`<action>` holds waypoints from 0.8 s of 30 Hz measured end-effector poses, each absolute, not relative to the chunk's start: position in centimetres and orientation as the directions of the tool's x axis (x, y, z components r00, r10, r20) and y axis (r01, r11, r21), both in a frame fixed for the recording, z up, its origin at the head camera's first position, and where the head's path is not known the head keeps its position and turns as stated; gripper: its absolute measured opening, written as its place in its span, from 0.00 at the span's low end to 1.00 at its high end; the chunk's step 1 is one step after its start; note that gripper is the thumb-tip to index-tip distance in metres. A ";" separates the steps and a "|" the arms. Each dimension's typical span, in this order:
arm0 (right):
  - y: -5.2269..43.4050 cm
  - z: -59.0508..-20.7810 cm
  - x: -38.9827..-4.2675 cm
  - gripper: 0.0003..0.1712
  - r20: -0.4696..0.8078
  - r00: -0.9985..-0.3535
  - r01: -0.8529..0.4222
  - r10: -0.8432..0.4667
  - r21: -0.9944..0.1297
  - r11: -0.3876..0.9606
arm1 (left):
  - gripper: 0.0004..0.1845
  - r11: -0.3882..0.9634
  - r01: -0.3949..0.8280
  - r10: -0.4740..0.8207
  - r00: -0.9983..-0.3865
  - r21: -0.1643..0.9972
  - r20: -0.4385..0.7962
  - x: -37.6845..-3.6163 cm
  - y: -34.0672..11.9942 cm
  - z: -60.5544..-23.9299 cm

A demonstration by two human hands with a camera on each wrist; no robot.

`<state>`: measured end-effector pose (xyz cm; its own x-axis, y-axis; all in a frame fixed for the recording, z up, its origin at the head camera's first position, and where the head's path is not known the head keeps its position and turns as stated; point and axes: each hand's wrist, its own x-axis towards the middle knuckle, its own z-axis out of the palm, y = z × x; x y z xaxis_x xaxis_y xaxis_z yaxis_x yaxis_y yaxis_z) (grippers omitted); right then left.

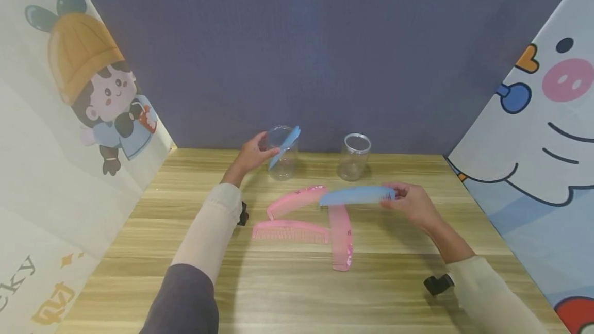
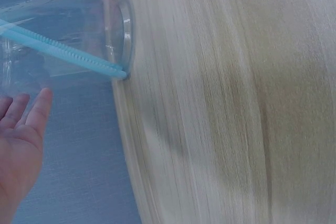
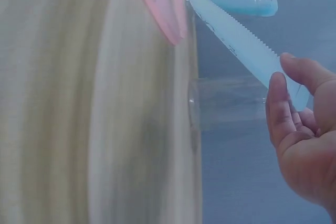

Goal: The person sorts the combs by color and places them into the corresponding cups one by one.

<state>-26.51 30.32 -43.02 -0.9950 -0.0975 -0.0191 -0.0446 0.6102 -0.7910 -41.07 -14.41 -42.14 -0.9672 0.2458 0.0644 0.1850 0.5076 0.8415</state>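
My left hand is beside the left clear plastic jar, its fingers extended along the jar's side. A blue comb leans inside this jar; its upper end sticks out past the rim and its lower end is near the bottom. My right hand pinches one end of another blue comb between thumb and fingers. That comb is raised above the table, roughly level, pointing left over the pink combs. In the right wrist view the thumb presses against its end.
A second clear jar with a silvery rim stands to the right, by the dark back panel. Three pink combs lie on the wooden table: one angled, one crosswise, one lengthwise. Printed side panels flank the table.
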 end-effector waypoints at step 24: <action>28.5 -37.6 -31.1 0.36 0.087 -0.992 -0.122 -0.094 -0.864 0.488 | 0.51 0.509 0.183 0.246 -0.967 0.841 0.062 -41.0 -14.5 -42.1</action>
